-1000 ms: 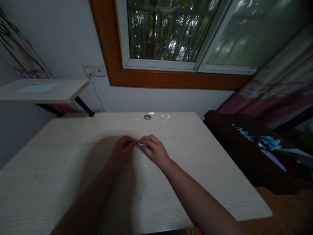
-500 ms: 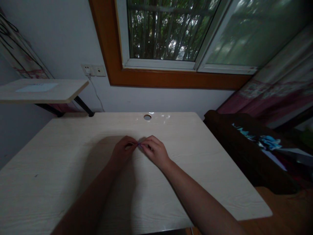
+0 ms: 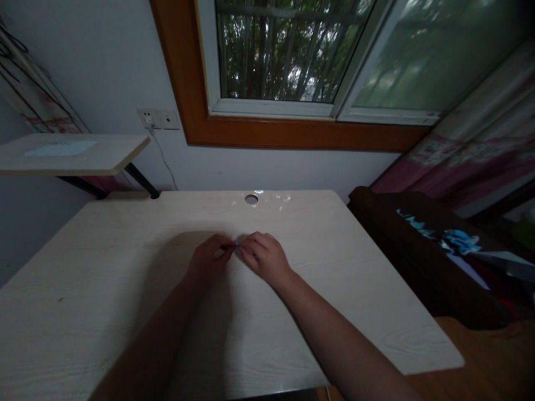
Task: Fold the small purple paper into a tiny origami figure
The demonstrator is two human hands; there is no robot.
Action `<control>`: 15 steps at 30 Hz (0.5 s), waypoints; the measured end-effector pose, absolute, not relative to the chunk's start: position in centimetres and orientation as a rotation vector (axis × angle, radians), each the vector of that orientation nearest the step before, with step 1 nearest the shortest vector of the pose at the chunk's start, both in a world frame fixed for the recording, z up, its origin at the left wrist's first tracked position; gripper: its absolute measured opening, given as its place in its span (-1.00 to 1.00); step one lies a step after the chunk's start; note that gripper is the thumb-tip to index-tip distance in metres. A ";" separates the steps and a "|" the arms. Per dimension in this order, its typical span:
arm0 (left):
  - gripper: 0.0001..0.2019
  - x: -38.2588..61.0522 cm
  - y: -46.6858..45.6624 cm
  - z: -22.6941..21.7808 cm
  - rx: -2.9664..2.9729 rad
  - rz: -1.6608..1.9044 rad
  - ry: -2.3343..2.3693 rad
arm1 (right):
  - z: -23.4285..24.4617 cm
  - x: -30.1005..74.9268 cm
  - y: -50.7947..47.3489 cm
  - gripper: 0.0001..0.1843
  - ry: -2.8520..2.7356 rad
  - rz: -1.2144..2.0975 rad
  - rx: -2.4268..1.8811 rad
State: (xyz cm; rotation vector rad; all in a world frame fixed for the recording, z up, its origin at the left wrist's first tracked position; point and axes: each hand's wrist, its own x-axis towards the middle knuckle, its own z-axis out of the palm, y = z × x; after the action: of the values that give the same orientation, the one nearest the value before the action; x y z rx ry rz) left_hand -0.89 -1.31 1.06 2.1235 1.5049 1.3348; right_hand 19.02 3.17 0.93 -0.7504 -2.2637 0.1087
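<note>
Over the middle of the pale wood-grain desk (image 3: 334,312), my two hands meet fingertip to fingertip. Between them shows a tiny purplish thing (image 3: 237,243), too small and dark for me to make out its kind. My left hand (image 3: 209,256) pinches it from the left with thumb and fingers together. From the right, my right hand (image 3: 267,255) pinches at the same spot, its fingers curled. Most of the small thing is hidden by the fingertips.
A raised shelf (image 3: 125,153) with a paper (image 3: 62,147) stands at the back left. Behind the desk's round cable hole (image 3: 251,199) are a wall and window (image 3: 292,55). Right of the desk, a dark wooden piece of furniture (image 3: 376,223) holds blue items (image 3: 460,240).
Both hands stay at nearly the same place. The fingers have shifted slightly, and a bit more of the purplish thing shows above the fingertips.
</note>
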 end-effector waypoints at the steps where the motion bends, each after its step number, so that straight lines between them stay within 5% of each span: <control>1: -0.94 -1.0 -1.3 1.0 2.119 1.322 1.518 | 0.9 19.0 3.2 -0.82 -2.267 0.102 -0.747; 15: -0.83 -1.0 -1.1 0.6 1.620 1.330 1.501 | 1.1 18.9 3.2 -0.83 -2.098 0.348 -0.737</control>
State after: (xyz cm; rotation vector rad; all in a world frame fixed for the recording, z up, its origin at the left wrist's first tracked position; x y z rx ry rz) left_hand -1.00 -1.11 0.63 1.6199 1.5013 1.3304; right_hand 18.92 3.18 1.10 -0.7371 -2.0982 0.3477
